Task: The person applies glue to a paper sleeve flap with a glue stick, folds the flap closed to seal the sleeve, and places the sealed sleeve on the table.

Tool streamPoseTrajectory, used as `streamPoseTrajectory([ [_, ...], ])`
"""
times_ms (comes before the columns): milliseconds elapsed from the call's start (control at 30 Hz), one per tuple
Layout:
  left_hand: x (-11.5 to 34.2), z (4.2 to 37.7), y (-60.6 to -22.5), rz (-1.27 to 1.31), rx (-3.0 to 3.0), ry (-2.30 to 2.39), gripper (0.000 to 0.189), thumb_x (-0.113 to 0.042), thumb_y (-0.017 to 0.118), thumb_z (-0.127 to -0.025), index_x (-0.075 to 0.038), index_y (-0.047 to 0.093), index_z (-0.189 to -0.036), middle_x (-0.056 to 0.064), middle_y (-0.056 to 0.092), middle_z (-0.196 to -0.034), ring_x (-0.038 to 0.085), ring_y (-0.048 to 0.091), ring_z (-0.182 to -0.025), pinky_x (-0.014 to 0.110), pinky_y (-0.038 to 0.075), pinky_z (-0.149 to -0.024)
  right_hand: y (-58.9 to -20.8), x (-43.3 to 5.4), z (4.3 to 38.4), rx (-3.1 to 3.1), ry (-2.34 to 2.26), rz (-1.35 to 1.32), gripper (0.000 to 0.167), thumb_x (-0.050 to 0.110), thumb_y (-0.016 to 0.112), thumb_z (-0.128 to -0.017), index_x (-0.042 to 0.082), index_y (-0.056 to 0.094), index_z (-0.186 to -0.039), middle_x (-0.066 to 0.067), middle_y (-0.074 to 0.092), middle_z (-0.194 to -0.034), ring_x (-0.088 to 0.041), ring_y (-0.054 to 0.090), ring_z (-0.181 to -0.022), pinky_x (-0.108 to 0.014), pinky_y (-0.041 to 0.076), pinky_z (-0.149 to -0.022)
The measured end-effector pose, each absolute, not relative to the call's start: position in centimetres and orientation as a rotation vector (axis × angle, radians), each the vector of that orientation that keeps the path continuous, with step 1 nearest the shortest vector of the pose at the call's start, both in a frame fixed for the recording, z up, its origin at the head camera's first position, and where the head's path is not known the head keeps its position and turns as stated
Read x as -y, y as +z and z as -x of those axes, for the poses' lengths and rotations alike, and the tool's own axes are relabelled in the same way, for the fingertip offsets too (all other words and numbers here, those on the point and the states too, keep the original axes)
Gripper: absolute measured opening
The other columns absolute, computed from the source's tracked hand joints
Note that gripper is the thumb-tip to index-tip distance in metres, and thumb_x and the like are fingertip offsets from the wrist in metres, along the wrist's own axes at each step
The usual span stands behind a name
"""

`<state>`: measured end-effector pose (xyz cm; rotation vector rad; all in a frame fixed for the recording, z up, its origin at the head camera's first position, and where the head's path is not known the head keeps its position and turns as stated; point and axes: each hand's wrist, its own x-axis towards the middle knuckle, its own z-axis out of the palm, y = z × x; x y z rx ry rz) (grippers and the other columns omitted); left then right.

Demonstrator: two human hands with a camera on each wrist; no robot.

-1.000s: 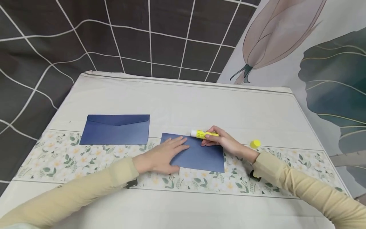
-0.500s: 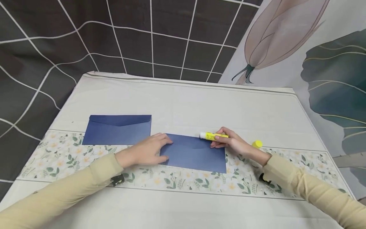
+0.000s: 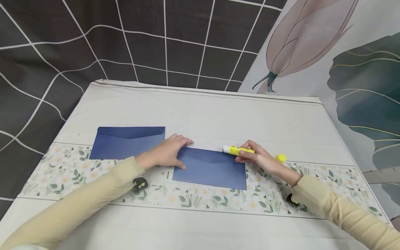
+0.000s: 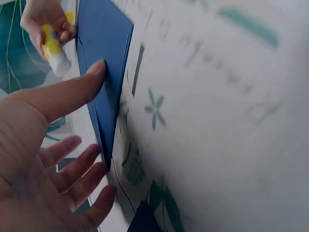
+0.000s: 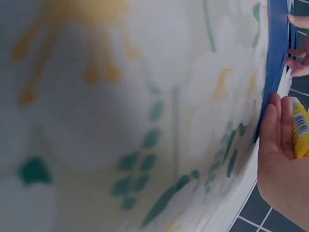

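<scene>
A blue envelope (image 3: 209, 170) lies flat in front of me. My left hand (image 3: 167, 151) is at its left end, fingers spread and fairly straight. In the left wrist view the thumb (image 4: 94, 72) reaches over the envelope's face while the other fingers lie by its far edge. With my right hand (image 3: 259, 158) I grip a yellow glue stick (image 3: 242, 150) by its barrel, white end toward the left. It is over the envelope's top right part; whether it touches the paper I cannot tell.
A second blue envelope (image 3: 128, 144), its flap folded down, lies to the left, partly behind my left hand. The yellow cap (image 3: 281, 158) stands right of my right hand. Both rest on a cream tablecloth (image 3: 200, 114) with a floral band; a dark grid curtain (image 3: 184, 41) hangs behind.
My left hand has come off the envelope's face, moved left, then returned to its left end with fingers at the top edge. My right hand has shifted slightly right with the glue stick.
</scene>
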<state>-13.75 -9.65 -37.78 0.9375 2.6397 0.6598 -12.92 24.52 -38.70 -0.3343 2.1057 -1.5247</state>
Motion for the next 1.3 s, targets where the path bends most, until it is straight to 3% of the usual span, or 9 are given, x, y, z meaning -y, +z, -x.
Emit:
streamPoseTrajectory([
  [400,8.6,15.9,-37.3,-0.862,-2.505,0.532,0.076,-0.031,0.092,-0.058,-0.010,0.058,-0.123,0.006,0.057,-0.108,0.023,0.046,-0.102,0.038,0.038,-0.090,-38.7,-25.1,13.0,-2.002,-1.704,0.375,0.014,0.015,0.044,-0.102,0.002,0.042,-0.106,0.001,0.072,-0.092,-0.010,0.070,-0.088,-0.025,0.056,-0.083],
  [633,8.8,16.3,-37.6,-0.882,-2.451,0.617,0.073,-0.028,0.092,-0.058,-0.007,0.060,-0.120,0.007,0.058,-0.111,0.023,0.046,-0.107,0.038,0.040,-0.095,-37.7,-25.5,13.2,-1.927,-1.854,0.427,0.008,0.013,0.039,-0.103,0.006,0.042,-0.106,0.002,0.071,-0.092,-0.011,0.070,-0.086,-0.026,0.057,-0.082],
  [867,9.4,17.2,-37.9,-0.905,-2.300,0.806,0.063,-0.018,0.085,-0.070,0.003,0.057,-0.122,0.013,0.061,-0.119,0.025,0.054,-0.112,0.038,0.043,-0.103,-37.2,-25.8,13.1,-1.871,-1.960,0.490,0.009,0.009,0.036,-0.103,0.008,0.044,-0.105,0.002,0.071,-0.093,-0.011,0.070,-0.085,-0.025,0.056,-0.081],
  [1067,9.6,17.5,-37.8,-0.852,-2.219,0.873,0.046,-0.018,0.074,-0.084,0.002,0.058,-0.122,0.013,0.064,-0.116,0.026,0.056,-0.113,0.041,0.041,-0.105,-36.6,-26.0,13.0,-1.853,-1.992,0.518,0.011,0.007,0.034,-0.103,0.008,0.045,-0.104,0.002,0.071,-0.092,-0.011,0.070,-0.085,-0.024,0.056,-0.082],
  [1200,9.6,17.6,-37.7,-0.819,-2.175,0.959,0.041,-0.016,0.072,-0.085,0.001,0.059,-0.120,0.013,0.066,-0.114,0.026,0.059,-0.111,0.042,0.041,-0.105,-36.3,-26.1,12.9,-1.821,-2.026,0.546,0.014,0.005,0.033,-0.102,0.009,0.046,-0.103,0.002,0.071,-0.093,-0.010,0.069,-0.085,-0.024,0.056,-0.081],
  [1300,10.0,17.7,-37.9,-0.816,-2.144,1.030,0.044,-0.012,0.072,-0.085,0.002,0.057,-0.124,0.017,0.062,-0.123,0.031,0.055,-0.120,0.046,0.037,-0.110,-36.0,-26.3,12.8,-1.798,-2.053,0.564,0.018,0.003,0.032,-0.102,0.010,0.048,-0.103,0.001,0.071,-0.093,-0.010,0.068,-0.085,-0.024,0.056,-0.080],
])
